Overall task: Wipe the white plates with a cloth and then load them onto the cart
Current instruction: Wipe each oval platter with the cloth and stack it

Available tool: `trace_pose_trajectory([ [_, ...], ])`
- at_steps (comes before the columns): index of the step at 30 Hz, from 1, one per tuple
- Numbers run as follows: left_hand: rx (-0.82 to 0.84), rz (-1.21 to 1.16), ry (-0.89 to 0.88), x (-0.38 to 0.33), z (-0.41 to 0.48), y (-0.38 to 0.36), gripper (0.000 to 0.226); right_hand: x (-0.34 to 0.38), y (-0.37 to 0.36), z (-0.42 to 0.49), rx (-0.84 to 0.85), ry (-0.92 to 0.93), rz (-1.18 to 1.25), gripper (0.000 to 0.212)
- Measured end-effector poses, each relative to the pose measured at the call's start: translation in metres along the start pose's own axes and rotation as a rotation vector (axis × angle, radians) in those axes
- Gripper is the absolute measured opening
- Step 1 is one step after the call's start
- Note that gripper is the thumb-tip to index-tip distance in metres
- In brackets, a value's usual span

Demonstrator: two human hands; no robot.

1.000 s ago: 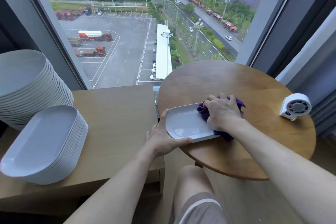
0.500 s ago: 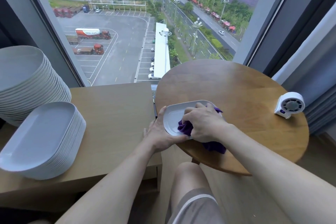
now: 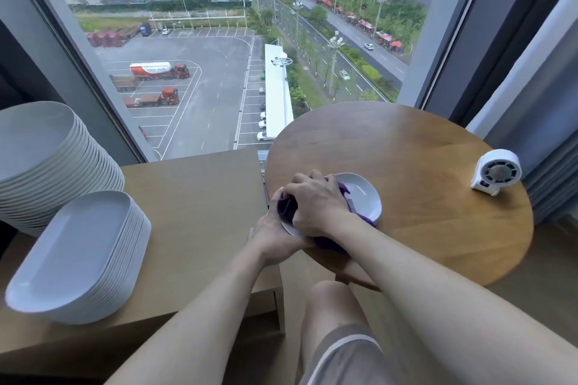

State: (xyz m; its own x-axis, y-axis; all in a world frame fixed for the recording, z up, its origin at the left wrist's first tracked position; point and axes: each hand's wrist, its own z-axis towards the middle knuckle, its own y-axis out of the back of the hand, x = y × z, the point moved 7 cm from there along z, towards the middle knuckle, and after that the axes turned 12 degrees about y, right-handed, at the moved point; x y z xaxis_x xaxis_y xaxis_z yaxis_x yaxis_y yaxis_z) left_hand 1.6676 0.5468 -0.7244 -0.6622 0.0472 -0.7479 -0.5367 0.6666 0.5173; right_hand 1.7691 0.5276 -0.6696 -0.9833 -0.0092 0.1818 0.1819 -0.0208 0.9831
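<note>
The right hand (image 3: 316, 203), fingers curled round a bunched purple cloth (image 3: 286, 209), presses it onto the left end of a white plate (image 3: 362, 197) at the round table's (image 3: 406, 150) left edge. The left hand (image 3: 272, 237) grips that plate's near rim, partly hidden beneath. On the wooden counter (image 3: 200, 197) sit a stack of oblong plates (image 3: 78, 253) and a stack of round plates (image 3: 47, 159).

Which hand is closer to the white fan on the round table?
Right. The right hand, gripping the purple cloth on the plate, is left of the fan; the left hand holds the plate's edge, farther left.
</note>
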Motion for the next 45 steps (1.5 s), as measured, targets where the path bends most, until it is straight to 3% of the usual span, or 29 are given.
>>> trace_pose_trajectory([
  [9, -0.021, 0.079, 0.034, 0.003, 0.0, 0.004, 0.13, -0.095, 0.022, -0.048, 0.05, -0.418, -0.118, 0.035],
  [14, -0.016, 0.116, 0.056, 0.004, 0.001, 0.005, 0.131, -0.076, 0.013, -0.08, 0.084, -0.454, -0.134, 0.054],
  [20, 0.002, 0.105, 0.076, 0.002, 0.0, 0.005, 0.137, -0.045, 0.006, -0.078, -0.002, -0.407, -0.008, 0.053],
  [28, 0.013, -0.003, 0.031, -0.001, -0.002, 0.003, 0.151, -0.03, 0.002, -0.088, -0.262, -0.361, 0.205, 0.057],
  [36, -0.157, -0.099, -0.114, -0.011, -0.008, 0.009, 0.098, -0.035, -0.004, -0.088, -0.204, -0.356, 0.227, 0.057],
  [45, -0.31, -0.235, 0.012, -0.011, -0.004, 0.029, 0.048, -0.028, -0.004, -0.091, -0.254, -0.377, 0.173, 0.057],
])
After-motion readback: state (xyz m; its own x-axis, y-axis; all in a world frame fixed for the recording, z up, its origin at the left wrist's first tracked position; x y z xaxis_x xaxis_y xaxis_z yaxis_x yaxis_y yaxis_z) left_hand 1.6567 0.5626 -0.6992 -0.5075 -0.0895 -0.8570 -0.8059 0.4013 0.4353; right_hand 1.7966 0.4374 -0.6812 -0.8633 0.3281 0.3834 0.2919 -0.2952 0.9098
